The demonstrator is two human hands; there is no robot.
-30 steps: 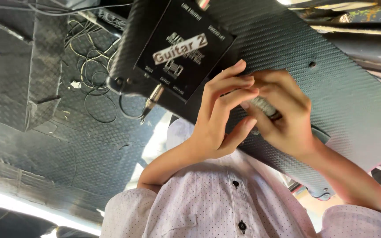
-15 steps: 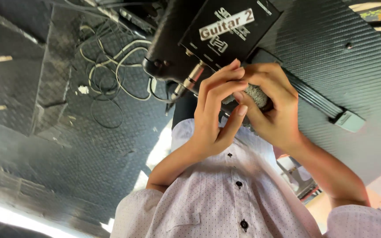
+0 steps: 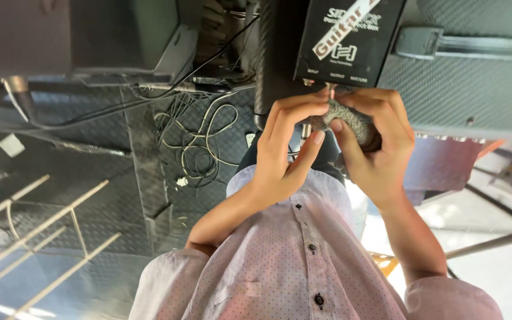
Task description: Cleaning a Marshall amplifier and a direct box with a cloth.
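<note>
Left hand (image 3: 285, 151): fingers pinched on metal plug (image 3: 329, 93) at black box (image 3: 351, 41) socket edge.
Right hand (image 3: 377, 148): closed around grey mesh piece (image 3: 351, 121).
Progress: plug judged not yet seated.

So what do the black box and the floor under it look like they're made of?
Black box: apparently painted metal, going by its smooth matte faces and crisp folded edges; plastic is possible. Floor: likely dark metal tread plate, with a raised repeating pattern and dull sheen.

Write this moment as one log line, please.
left hand: pinching grey plug | right hand: gripping plug | plug: at black box socket | cables: loose below
</note>
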